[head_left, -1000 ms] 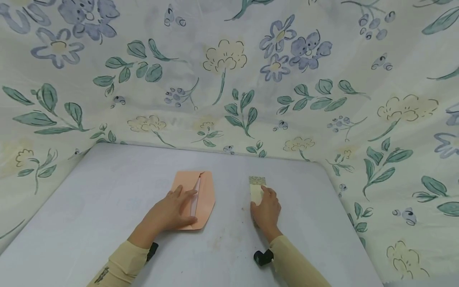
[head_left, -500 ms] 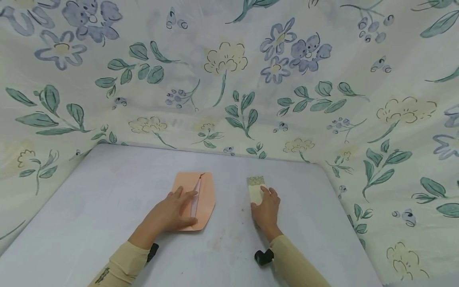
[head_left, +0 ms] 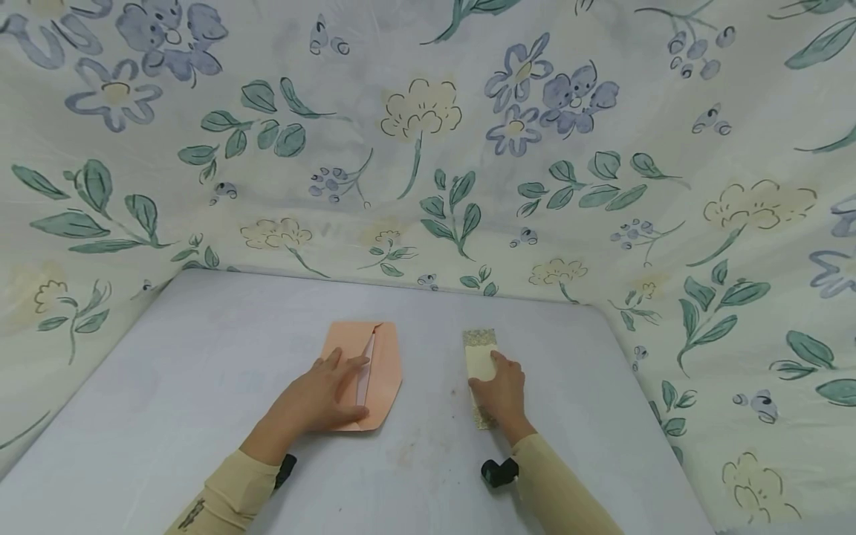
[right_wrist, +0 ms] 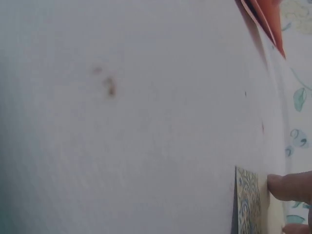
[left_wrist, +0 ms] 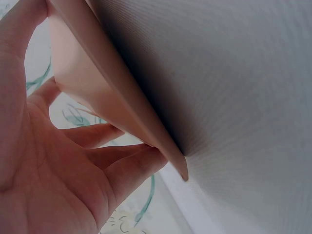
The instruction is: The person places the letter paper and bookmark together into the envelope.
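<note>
L hand (head_left: pixel 313 395), fingers spread wide, rests on the pink envelope (head_left: pixel 386 375), just left of ctr, lower half of head view. R hand (head_left: pixel 506 392) holds paper strip (head_left: pixel 480 360) btwn thumb & fingers, right of ctr. White table (head_left: pixel 414 490) beneath both; floral cloth (head_left: pixel 374 171) up top.

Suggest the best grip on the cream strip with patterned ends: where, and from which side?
Probably pinch the strip by its long edges at the cream middle, coming from above and right: its broad face is up, it is narrow side to side, and its length runs near to far. The right hand spans it there; the peach envelope lies off left.
</note>
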`<state>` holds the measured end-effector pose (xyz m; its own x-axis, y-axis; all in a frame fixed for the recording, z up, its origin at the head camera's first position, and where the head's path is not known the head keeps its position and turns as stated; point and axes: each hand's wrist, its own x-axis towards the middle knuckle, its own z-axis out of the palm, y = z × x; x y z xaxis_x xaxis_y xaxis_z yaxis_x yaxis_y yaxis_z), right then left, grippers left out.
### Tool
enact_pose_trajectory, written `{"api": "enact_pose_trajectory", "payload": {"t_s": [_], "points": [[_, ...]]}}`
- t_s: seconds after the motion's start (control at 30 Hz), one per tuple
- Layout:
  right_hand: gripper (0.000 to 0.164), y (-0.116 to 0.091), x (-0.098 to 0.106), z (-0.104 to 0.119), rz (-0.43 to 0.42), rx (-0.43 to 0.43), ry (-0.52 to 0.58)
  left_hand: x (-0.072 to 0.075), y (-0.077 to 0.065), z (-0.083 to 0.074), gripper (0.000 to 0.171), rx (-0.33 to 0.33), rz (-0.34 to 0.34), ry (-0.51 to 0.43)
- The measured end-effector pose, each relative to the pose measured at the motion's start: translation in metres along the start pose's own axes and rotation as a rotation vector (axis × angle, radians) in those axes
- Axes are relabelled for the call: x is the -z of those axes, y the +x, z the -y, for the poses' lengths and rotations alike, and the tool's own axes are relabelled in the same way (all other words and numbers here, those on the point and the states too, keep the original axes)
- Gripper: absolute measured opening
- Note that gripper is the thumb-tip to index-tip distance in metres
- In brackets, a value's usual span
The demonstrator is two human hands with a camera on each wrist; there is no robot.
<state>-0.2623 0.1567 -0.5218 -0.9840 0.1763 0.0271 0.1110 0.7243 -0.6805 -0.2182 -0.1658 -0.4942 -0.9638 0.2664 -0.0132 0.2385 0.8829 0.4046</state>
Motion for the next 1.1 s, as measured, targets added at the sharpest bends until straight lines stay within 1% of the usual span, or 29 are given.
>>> {"api": "enact_pose_trajectory", "payload": {"t_s": [0.2, 0.3, 0.43, 0.57, 0.77, 0.9, 1.1], "points": [[0.069, 0.003, 0.005, -0.005, 0.054, 0.0, 0.011, 0.0, 0.0, -0.001, 0.084, -0.003, -0.002, 0.0], [0.067, 0.004, 0.005, -0.008, 0.057, -0.012, 0.003, 0.001, 0.0, -0.001, 0.084, -0.006, -0.004, 0.001], [0.061, 0.003, 0.007, -0.009, 0.032, -0.016, 0.023, 0.0, 0.0, -0.001, 0.084, -0.007, -0.001, 0.005], [0.051, 0.001, 0.009, -0.01, 0.0, -0.011, 0.062, 0.0, 0.0, -0.002, 0.085, -0.002, 0.003, 0.005], [0.038, 0.001, 0.011, -0.011, -0.043, -0.005, 0.078, 0.002, -0.001, -0.002, 0.085, 0.005, 0.003, 0.004], [0.034, 0.001, 0.011, -0.011, -0.057, -0.011, 0.085, 0.002, -0.001, -0.003, 0.085, 0.01, 0.003, 0.005], [0.034, 0.0, 0.01, -0.009, -0.063, -0.028, 0.108, 0.002, -0.001, -0.002, 0.085, 0.009, 0.0, 0.005]]}}
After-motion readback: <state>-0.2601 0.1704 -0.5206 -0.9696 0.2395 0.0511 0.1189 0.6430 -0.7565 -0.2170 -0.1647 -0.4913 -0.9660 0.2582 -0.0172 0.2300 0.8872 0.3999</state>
